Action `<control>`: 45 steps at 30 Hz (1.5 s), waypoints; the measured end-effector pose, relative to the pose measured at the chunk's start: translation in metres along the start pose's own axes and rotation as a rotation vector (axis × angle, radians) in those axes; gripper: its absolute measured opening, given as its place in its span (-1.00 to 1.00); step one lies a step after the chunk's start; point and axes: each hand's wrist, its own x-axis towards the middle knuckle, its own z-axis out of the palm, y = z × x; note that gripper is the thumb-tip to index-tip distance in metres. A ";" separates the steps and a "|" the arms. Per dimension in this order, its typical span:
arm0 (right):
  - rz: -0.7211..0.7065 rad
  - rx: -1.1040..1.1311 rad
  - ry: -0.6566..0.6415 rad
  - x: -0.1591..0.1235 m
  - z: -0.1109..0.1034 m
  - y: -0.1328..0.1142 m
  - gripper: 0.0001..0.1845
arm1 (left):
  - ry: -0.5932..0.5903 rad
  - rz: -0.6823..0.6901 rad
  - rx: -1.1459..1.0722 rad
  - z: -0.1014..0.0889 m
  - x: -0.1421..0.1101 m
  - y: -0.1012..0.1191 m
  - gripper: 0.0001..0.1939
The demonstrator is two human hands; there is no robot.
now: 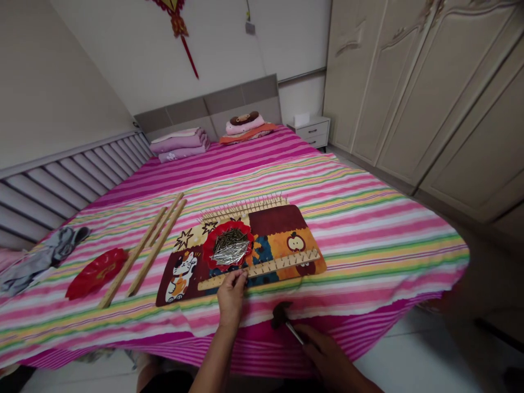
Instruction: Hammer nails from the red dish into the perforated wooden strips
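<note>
My left hand [231, 295] is closed in a pinch at the near wooden strip [282, 265]. What its fingertips hold is too small to make out. Short nails stand in a row along that strip, right of the fingers. In my right hand [321, 345] is a hammer [281, 315], its dark head over the bed's near edge, apart from the strip. Just beyond my left hand, a red scalloped bowl [208, 248] holds many nails [231, 245]. Behind it lies another wooden strip [266, 204] with many nails sticking up. A patterned mat [274, 221] lies under these things.
Left of the mat lie three wooden strips [158, 254] and a red plate [97, 274]. Grey clothing [49, 259] lies at the far left. Folded bedding [182, 144] rests by the headboard [241, 101]. A wardrobe [413, 93] stands right of the bed.
</note>
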 end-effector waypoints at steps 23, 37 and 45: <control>-0.218 -0.126 0.154 0.006 -0.018 -0.099 -0.54 | -0.047 0.442 0.409 0.002 -0.002 -0.003 -0.78; -0.471 -0.270 0.097 0.047 -0.005 -0.123 -0.48 | -0.032 0.444 0.432 0.002 -0.005 -0.004 -0.79; -0.194 -0.115 0.016 -0.008 -0.016 -0.089 -0.54 | -0.023 0.405 0.371 -0.002 -0.007 -0.007 -0.78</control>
